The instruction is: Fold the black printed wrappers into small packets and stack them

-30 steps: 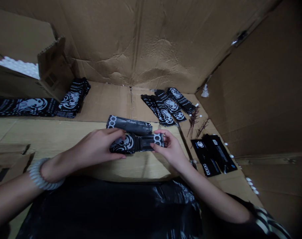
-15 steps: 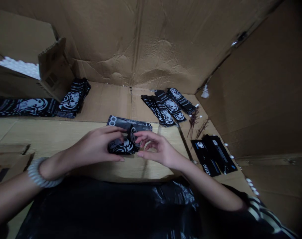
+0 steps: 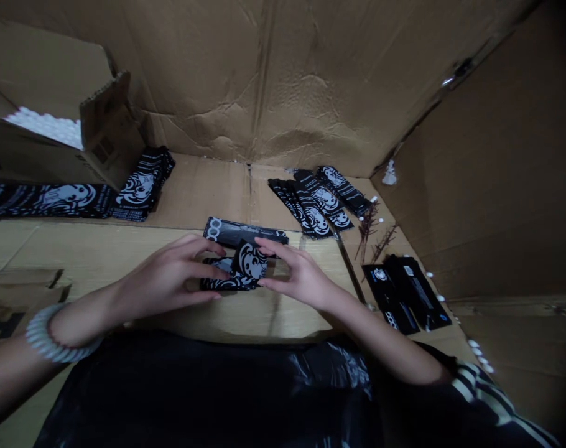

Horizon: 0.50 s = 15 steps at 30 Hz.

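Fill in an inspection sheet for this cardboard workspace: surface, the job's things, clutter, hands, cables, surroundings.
Surface: flat brown cardboard worktop, creased, with seams.
Job's things: black white-printed pouch, its right end folded over; second flat black pouch lies just behind it.
Clutter: stack of black pouches at far left, fanned black pouches at far centre, thin brown sticks, two black packets at right, scattered white pellets.
Hands: left hand and right hand both grip the folded pouch; white coiled band on the left wrist.
Cables: nothing seen.
Surroundings: creased cardboard walls, open cardboard box holding white foam at left, black plastic sheet at the near edge.
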Motion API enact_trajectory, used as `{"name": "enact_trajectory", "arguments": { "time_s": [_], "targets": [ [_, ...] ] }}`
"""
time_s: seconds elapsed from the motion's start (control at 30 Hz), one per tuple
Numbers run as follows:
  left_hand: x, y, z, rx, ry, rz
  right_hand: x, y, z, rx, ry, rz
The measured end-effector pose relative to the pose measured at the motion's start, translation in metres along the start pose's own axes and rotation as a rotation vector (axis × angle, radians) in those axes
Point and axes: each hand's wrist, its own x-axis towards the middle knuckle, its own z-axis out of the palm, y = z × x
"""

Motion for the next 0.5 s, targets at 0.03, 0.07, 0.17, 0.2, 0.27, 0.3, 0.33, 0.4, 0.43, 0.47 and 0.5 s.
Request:
{"name": "enact_trajectory", "arguments": {
  "time_s": [0.03,0.07,0.17,0.2,0.27,0.3,0.33,0.4,0.43,0.47,0.5],
  "targets": [
    [-0.002,-0.001,0.002,-0.006,-0.008,0.013,0.001,-0.003,-0.001,-0.016,-0.015,0.012],
    [-0.003,-0.003,0.003,-0.015,-0.013,0.018,0.002,-0.005,-0.001,-0.035,-0.034,0.023],
    [-0.005,-0.006,0.007,-0.06,0.004,0.016,0.004,-0.011,0.0,-0.139,-0.092,0.052],
    [-0.006,-0.007,0.008,-0.077,0.015,0.013,0.005,-0.012,0.001,-0.185,-0.105,0.055],
    [-0.007,-0.008,0.009,-0.111,0.032,-0.001,0.005,-0.013,0.004,-0.252,-0.126,0.045],
    [-0.008,-0.008,0.009,-0.126,0.041,-0.006,0.005,-0.013,0.005,-0.262,-0.138,0.04],
    [-0.008,-0.007,0.009,-0.139,0.05,-0.011,0.006,-0.014,0.005,-0.257,-0.151,0.036],
    [-0.009,-0.005,0.009,-0.154,0.069,-0.023,0.006,-0.014,0.006,-0.223,-0.171,0.028],
    [-0.009,-0.004,0.009,-0.159,0.078,-0.039,0.007,-0.014,0.005,-0.203,-0.178,0.021],
    [-0.009,-0.003,0.008,-0.163,0.083,-0.062,0.008,-0.014,0.005,-0.189,-0.184,0.008],
    [-0.008,-0.002,0.008,-0.167,0.089,-0.087,0.009,-0.014,0.005,-0.183,-0.19,-0.01]
  ]
}}
